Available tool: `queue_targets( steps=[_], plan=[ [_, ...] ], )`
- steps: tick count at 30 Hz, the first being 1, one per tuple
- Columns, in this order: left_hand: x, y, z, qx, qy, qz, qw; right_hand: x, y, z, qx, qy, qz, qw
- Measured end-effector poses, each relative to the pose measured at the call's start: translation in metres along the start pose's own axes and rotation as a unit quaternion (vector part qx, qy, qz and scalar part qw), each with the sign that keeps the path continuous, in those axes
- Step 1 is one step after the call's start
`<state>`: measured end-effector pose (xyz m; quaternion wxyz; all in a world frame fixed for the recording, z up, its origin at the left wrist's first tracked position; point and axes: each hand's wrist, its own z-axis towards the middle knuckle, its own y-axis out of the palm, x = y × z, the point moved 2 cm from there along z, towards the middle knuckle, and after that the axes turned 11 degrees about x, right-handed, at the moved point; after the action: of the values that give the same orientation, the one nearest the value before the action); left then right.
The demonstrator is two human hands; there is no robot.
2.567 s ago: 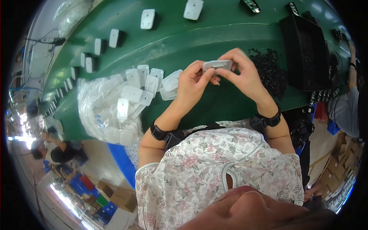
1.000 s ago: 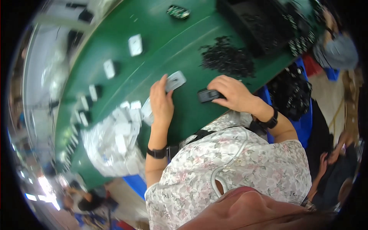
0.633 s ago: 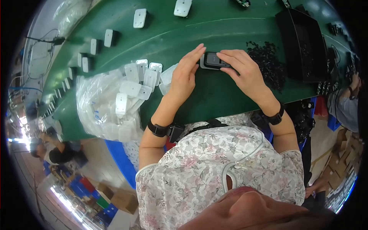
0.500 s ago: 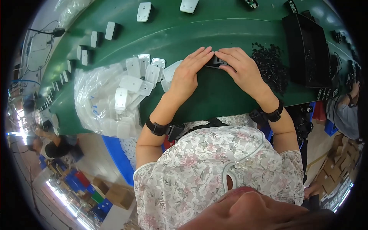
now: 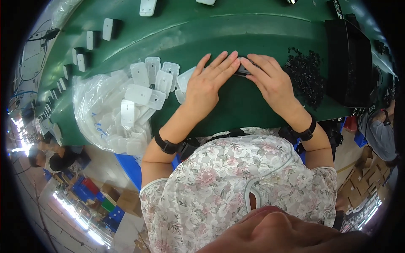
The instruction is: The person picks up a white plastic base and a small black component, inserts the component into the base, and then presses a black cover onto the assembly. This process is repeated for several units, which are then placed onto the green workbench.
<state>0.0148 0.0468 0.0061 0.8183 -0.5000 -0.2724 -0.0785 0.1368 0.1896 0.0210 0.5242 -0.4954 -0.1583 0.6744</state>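
Between my hands, on the green table, is a small dark rectangular casing (image 5: 242,71), mostly covered by fingers. My left hand (image 5: 208,82) reaches it from the left, its fingers stretched out and apart, with the tips against its edge. From the other side, my right hand (image 5: 272,78) curls over the casing, fingertips on top and thumb side at its near edge. Beside my left hand lie loose white plastic covers (image 5: 138,94), spilling from a clear plastic bag (image 5: 90,114). To the right of my right hand is a heap of small black parts (image 5: 306,74).
A black bin (image 5: 348,63) stands at the right of the green table (image 5: 253,114). White housings (image 5: 107,29) stand in a curved row along the far left. Another person (image 5: 377,126) sits at the far right, and one more (image 5: 59,156) at the left.
My left hand's fingers have spread further apart. Both hands still meet at the dark casing, which now shows less. The view has shifted slightly.
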Motion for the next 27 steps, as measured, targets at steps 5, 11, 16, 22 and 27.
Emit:
queue_targets(
  steps=[5,11,16,22,27],
  plan=[
    [0.004,-0.008,0.005,-0.001,-0.005,-0.017,1.0,-0.003,-0.012,-0.001,-0.016,0.019,0.034,0.999],
    [0.015,-0.007,-0.002,-0.021,0.013,0.021,0.999,-0.009,-0.011,-0.012,-0.005,0.021,0.01,1.0],
    [0.01,-0.005,-0.002,-0.019,0.042,0.064,0.997,-0.007,-0.005,-0.012,0.011,0.02,-0.013,1.0],
    [0.014,0.004,-0.014,-0.003,0.016,0.059,0.998,-0.005,0.004,-0.019,0.041,0.0,-0.019,0.999],
    [0.016,0.008,-0.014,0.005,0.016,0.079,0.997,-0.004,0.004,-0.019,0.039,0.024,-0.003,0.999]
  ],
)
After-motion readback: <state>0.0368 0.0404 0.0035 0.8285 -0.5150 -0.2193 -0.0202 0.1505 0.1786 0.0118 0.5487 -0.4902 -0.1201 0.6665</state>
